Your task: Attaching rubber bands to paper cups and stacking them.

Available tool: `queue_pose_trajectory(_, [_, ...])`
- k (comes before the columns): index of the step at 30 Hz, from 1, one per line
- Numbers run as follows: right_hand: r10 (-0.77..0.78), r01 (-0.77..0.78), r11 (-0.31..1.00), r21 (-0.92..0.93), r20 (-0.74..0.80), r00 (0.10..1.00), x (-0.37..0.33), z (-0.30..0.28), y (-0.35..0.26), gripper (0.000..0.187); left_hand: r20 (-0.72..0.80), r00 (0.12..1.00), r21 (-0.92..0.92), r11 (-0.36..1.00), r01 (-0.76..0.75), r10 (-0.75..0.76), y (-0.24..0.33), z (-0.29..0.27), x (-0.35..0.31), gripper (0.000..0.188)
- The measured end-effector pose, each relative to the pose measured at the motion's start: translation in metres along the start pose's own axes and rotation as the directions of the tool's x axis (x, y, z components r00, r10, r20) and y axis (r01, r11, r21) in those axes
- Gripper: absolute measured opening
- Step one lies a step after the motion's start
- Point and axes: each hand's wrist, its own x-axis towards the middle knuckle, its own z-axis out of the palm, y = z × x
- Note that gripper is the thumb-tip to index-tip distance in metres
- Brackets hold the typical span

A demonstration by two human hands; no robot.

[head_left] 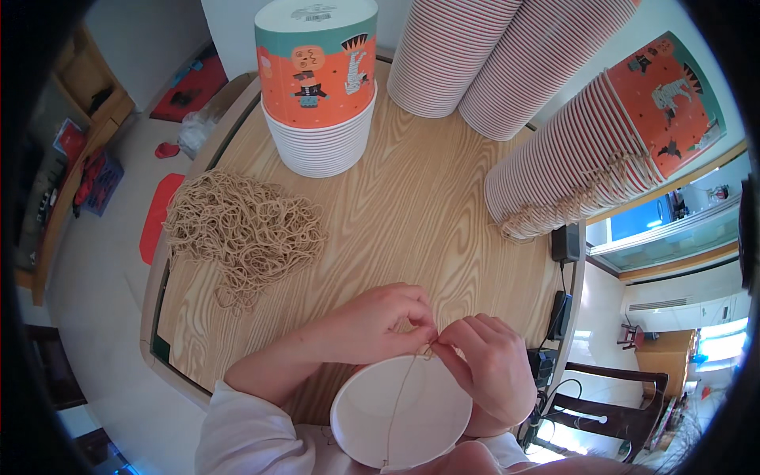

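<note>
White paper bowl [400, 413] is seen mouth-up at the table's [412, 206] near edge, against the body. One tan string [402, 396] is stretched across it, running near-to-far. Left hand [372, 323] and right hand [492, 364] are pinched together on the string's far end at the rim. Four bowl stacks [318, 95] and one string pile [241, 229] are counted.
</note>
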Motion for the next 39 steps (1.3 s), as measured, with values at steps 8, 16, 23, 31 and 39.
queue_pose_trajectory(8, [0.086, -0.085, 0.989, 0.119, -0.008, 0.996, 0.002, -0.003, 0.001, 0.022, 0.09, 0.993, -0.015, 0.997, -0.069, 0.07, -0.003, -0.009, -0.002, 0.016])
queue_pose_trajectory(16, [0.064, -0.065, 0.991, 0.117, 0.013, 0.998, 0.004, -0.002, 0.009, 0.024, 0.081, 0.994, 0.003, 0.997, -0.072, 0.071, -0.005, -0.008, -0.001, 0.017])
queue_pose_trajectory(23, [0.037, -0.041, 0.995, 0.091, 0.046, 0.998, 0.005, -0.001, 0.012, 0.023, 0.041, 0.996, 0.076, 0.994, -0.079, 0.076, -0.005, -0.002, -0.002, 0.016])
queue_pose_trajectory(31, [-0.014, 0.016, 0.993, 0.12, -0.02, 1.0, 0.004, -0.003, 0.011, 0.016, -0.014, 1.0, 0.032, 0.999, 0.009, -0.008, 0.002, -0.004, -0.003, 0.015])
queue_pose_trajectory(39, [-0.065, 0.065, 0.99, 0.124, -0.004, 0.998, 0.004, -0.002, 0.012, 0.014, -0.03, 0.999, 0.16, 0.987, 0.025, -0.02, -0.002, -0.004, -0.004, 0.013])
